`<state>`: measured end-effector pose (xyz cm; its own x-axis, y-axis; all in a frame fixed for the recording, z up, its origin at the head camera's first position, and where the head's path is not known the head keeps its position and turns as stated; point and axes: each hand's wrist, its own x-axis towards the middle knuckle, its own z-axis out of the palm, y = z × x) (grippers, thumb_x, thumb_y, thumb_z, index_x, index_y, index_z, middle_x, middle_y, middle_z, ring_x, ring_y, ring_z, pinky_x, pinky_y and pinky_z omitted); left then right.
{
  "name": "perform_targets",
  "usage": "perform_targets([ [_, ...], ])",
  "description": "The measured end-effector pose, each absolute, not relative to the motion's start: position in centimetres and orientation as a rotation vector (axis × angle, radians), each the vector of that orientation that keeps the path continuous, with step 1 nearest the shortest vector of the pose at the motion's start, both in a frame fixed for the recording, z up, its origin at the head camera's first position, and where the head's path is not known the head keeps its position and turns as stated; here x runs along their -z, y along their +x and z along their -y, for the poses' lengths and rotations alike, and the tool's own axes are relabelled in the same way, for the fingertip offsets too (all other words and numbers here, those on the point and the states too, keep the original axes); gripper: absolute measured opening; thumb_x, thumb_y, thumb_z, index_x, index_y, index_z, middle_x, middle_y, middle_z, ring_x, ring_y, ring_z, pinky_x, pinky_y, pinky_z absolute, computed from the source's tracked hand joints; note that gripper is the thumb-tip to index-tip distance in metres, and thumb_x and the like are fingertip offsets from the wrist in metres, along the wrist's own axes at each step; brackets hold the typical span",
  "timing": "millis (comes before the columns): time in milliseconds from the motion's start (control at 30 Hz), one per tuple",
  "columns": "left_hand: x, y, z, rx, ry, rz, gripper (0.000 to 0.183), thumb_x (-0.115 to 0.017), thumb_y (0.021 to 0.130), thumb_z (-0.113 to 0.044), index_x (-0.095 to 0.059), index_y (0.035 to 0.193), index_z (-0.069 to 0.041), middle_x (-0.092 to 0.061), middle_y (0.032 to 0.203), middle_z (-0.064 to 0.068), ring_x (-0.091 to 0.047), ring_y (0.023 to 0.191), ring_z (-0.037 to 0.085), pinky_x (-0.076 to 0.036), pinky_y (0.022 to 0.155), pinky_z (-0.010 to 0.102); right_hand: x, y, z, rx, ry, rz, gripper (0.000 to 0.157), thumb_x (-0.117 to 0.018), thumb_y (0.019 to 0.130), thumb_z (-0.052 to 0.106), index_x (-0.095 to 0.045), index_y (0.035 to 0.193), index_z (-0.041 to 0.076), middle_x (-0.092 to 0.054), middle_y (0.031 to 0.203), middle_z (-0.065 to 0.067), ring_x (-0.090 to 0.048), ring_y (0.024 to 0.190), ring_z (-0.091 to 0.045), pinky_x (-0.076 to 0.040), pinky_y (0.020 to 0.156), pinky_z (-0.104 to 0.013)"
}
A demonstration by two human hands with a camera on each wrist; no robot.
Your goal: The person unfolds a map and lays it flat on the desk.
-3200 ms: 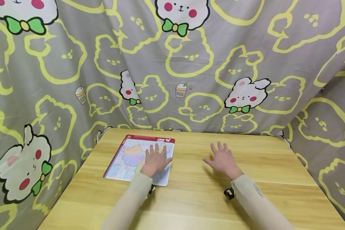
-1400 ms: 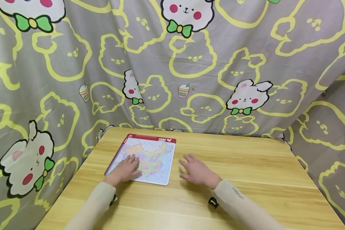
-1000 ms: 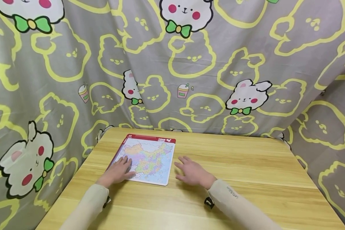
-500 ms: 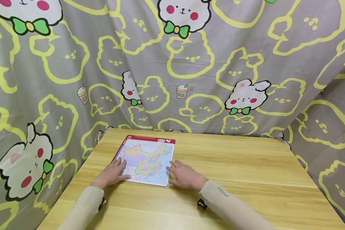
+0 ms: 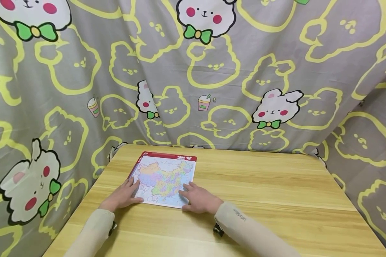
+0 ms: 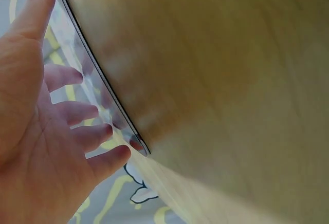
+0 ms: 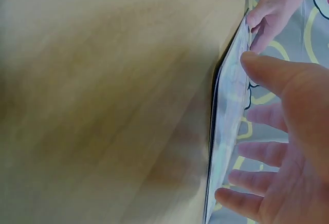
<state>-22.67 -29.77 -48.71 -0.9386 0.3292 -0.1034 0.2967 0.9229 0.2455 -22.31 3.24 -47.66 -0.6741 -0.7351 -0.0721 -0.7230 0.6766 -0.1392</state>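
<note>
A thin map board (image 5: 164,180) with a red header strip lies flat on the wooden table, left of the middle. My left hand (image 5: 122,196) is at the board's lower left corner, its spread fingers over the left margin. At the lower right corner my right hand (image 5: 199,198) has its fingertips over the right margin. In the left wrist view the left fingers (image 6: 85,136) are apart and loosely extended beside the board's dark edge. The right wrist view shows the right fingers (image 7: 259,154) spread too, close to the board. Whether the fingertips press on it is hard to tell.
The light wooden table (image 5: 260,178) stretches to the right of the board and in front of it. A grey curtain (image 5: 218,75) with yellow outlines and white cartoon animals surrounds the table at the back and on both sides.
My left hand has moved from over the map's middle to its lower left edge. My right hand has come leftward from the bare table to the board's right edge. The board has hardly moved.
</note>
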Motion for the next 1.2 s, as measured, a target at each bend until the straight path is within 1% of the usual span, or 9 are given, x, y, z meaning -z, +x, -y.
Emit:
perform_targets([
  [333, 48.9, -22.6, 30.1, -0.349, 0.44, -2.913, 0.086, -0.066, 0.083, -0.051, -0.037, 0.14, 0.008, -0.021, 0.144, 0.039, -0.018, 0.132, 0.055, -0.022, 0.103, 0.063, 48.5, -22.4, -2.2, 0.074, -1.197, -2.741, 0.063, -0.06, 0.089, 0.049, -0.046, 0.141, 0.018, -0.036, 0.148, -0.011, -0.034, 0.134, -0.035, -0.03, 0.107, -0.04],
  [533, 49.0, -22.7, 30.3, -0.344, 0.439, -2.899, 0.088, -0.065, 0.083, -0.053, -0.037, 0.141, 0.007, -0.021, 0.144, 0.038, -0.017, 0.132, 0.055, -0.022, 0.103, 0.062, 48.7, -22.4, -1.7, 0.008, -1.266, -2.759, 0.06, -0.06, 0.089, 0.049, -0.049, 0.139, 0.018, -0.04, 0.145, -0.012, -0.038, 0.131, -0.036, -0.034, 0.105, -0.04],
  [633, 49.1, -22.7, 30.4, -0.337, 0.447, -2.899, 0.088, -0.064, 0.083, -0.053, -0.037, 0.141, 0.007, -0.022, 0.144, 0.038, -0.017, 0.132, 0.054, -0.022, 0.103, 0.062, 48.7, -22.3, -1.5, -0.017, -1.297, -2.77, 0.057, -0.058, 0.09, 0.049, -0.051, 0.138, 0.018, -0.042, 0.143, -0.011, -0.04, 0.129, -0.037, -0.034, 0.105, -0.041],
  [867, 48.8, -22.7, 30.5, -0.327, 0.45, -2.891, 0.087, -0.063, 0.084, -0.053, -0.037, 0.141, 0.007, -0.023, 0.144, 0.037, -0.018, 0.133, 0.054, -0.022, 0.104, 0.062, 48.8, -22.6, -1.0, -0.043, -1.271, -2.759, 0.053, -0.053, 0.093, 0.047, -0.05, 0.139, 0.02, -0.042, 0.144, -0.01, -0.038, 0.131, -0.036, -0.032, 0.106, -0.04],
  [1033, 48.7, -22.8, 30.3, -0.316, 0.465, -2.882, 0.087, -0.065, 0.083, -0.052, -0.038, 0.14, 0.008, -0.024, 0.143, 0.038, -0.019, 0.131, 0.055, -0.023, 0.103, 0.062, 49.2, -23.0, -0.6, -0.023, -1.26, -2.742, 0.053, -0.051, 0.094, 0.048, -0.048, 0.14, 0.021, -0.04, 0.145, -0.01, -0.036, 0.132, -0.036, -0.032, 0.106, -0.04],
  [1200, 48.4, -22.8, 30.3, -0.297, 0.444, -2.863, 0.088, -0.065, 0.082, -0.053, -0.038, 0.14, 0.006, -0.024, 0.144, 0.037, -0.019, 0.133, 0.053, -0.023, 0.103, 0.062, 49.2, -23.1, -0.5, -0.015, -1.248, -2.732, 0.053, -0.052, 0.094, 0.048, -0.048, 0.14, 0.022, -0.039, 0.146, -0.01, -0.037, 0.132, -0.037, -0.035, 0.105, -0.041],
])
